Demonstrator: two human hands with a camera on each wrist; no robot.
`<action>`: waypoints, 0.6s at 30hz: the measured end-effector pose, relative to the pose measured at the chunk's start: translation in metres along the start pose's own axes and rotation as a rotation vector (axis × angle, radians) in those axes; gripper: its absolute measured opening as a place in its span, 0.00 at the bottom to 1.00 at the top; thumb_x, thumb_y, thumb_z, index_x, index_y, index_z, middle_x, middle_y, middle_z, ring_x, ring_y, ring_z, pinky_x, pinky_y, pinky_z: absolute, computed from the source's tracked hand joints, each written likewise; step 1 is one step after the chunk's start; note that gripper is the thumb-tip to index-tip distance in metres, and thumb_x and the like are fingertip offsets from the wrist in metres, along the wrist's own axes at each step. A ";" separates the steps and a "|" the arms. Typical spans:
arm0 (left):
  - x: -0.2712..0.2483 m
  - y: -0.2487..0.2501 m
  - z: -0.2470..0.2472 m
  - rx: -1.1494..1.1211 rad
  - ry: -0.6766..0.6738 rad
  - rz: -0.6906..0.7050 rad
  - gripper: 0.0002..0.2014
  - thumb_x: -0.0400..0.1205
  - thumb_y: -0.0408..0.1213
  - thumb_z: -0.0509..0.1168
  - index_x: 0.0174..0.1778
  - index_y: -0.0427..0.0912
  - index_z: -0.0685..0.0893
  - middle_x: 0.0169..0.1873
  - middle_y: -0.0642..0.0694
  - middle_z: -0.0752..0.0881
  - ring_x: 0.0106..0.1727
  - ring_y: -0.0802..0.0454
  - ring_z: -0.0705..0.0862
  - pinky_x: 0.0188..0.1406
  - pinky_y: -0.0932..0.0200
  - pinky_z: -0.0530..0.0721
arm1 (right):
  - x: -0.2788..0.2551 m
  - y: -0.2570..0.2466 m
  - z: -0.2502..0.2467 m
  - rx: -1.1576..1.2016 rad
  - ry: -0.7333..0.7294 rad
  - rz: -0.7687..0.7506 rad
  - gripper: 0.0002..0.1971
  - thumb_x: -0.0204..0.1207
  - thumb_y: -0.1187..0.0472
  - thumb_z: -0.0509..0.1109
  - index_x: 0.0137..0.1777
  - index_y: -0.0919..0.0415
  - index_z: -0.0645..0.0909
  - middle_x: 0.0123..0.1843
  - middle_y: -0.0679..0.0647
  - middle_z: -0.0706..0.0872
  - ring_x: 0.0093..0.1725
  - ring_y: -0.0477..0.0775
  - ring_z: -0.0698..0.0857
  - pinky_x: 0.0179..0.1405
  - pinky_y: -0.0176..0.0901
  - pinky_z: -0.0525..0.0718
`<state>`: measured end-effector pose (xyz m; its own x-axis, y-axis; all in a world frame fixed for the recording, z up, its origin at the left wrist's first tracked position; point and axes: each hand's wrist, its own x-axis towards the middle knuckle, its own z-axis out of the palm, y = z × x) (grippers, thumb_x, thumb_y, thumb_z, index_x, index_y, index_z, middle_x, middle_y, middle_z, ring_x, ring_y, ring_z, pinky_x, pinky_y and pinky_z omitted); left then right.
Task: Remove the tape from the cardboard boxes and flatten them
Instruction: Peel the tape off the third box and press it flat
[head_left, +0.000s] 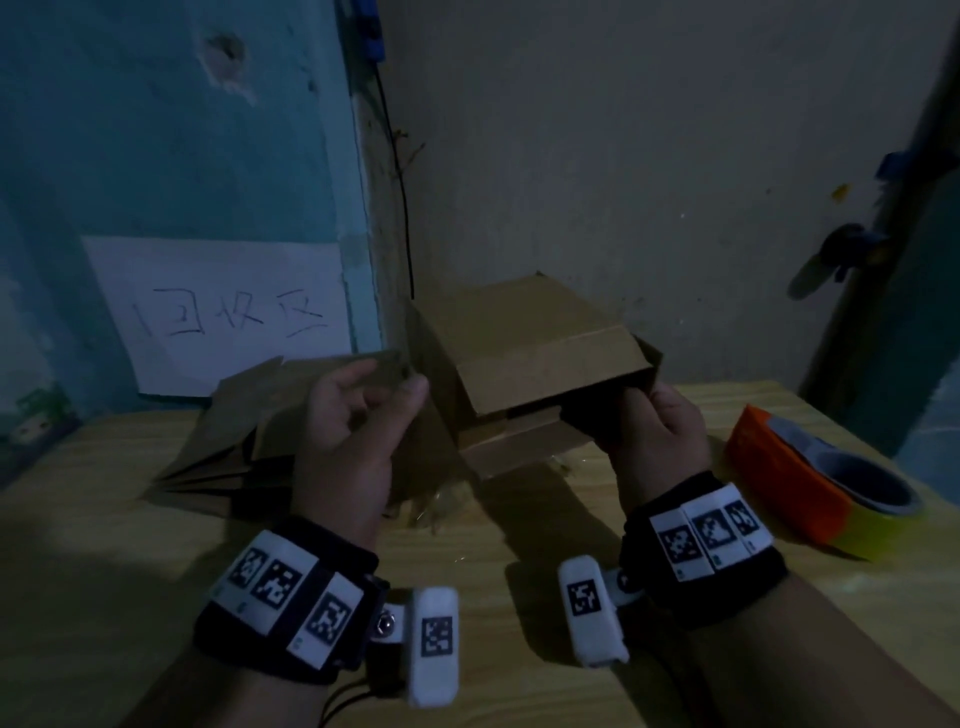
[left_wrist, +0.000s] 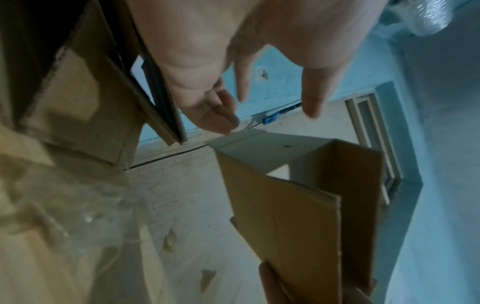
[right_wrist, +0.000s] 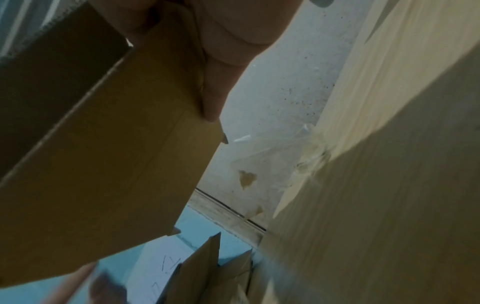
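Observation:
An open-ended brown cardboard box (head_left: 524, 358) is held tilted above the wooden table (head_left: 519, 530). My right hand (head_left: 647, 405) grips its near right corner, thumb on the outer wall and fingers tucked inside. The right wrist view shows that thumb lying along the box (right_wrist: 116, 144). My left hand (head_left: 389, 384) hovers just left of the box with loosely curled fingers and holds nothing. In the left wrist view the left hand (left_wrist: 265, 115) hangs apart from the box (left_wrist: 298, 216). Crumpled clear tape (head_left: 441, 504) lies on the table under the box.
Flattened cardboard (head_left: 234, 431) is stacked against the blue wall at the back left, below a white paper sign (head_left: 223, 312). An orange and yellow tape roll (head_left: 810, 483) sits at the table's right edge. Walls close off the back.

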<state>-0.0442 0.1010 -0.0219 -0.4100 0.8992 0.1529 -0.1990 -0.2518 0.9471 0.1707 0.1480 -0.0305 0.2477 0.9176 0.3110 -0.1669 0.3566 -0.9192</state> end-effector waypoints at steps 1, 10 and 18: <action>0.001 0.000 0.000 0.026 -0.029 0.004 0.31 0.67 0.52 0.84 0.66 0.60 0.83 0.63 0.51 0.89 0.63 0.46 0.91 0.60 0.38 0.90 | -0.002 0.000 0.001 -0.006 -0.012 0.001 0.16 0.85 0.66 0.64 0.43 0.52 0.92 0.46 0.55 0.95 0.50 0.54 0.94 0.47 0.47 0.92; -0.006 0.004 0.001 0.010 -0.102 -0.005 0.25 0.72 0.51 0.79 0.67 0.57 0.88 0.57 0.52 0.95 0.58 0.51 0.93 0.63 0.39 0.89 | -0.005 -0.003 -0.001 0.041 -0.120 -0.004 0.08 0.79 0.63 0.73 0.55 0.58 0.91 0.52 0.56 0.95 0.55 0.58 0.93 0.54 0.54 0.90; 0.002 -0.005 -0.003 0.220 -0.053 0.061 0.37 0.67 0.38 0.86 0.70 0.57 0.78 0.57 0.60 0.86 0.57 0.63 0.84 0.48 0.62 0.81 | -0.010 -0.005 -0.004 -0.031 -0.269 -0.113 0.13 0.65 0.53 0.77 0.49 0.53 0.91 0.50 0.55 0.95 0.52 0.55 0.93 0.44 0.41 0.88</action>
<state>-0.0464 0.1027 -0.0272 -0.3669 0.9038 0.2204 0.0260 -0.2269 0.9736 0.1732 0.1365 -0.0296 0.0004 0.8876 0.4606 -0.1227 0.4572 -0.8809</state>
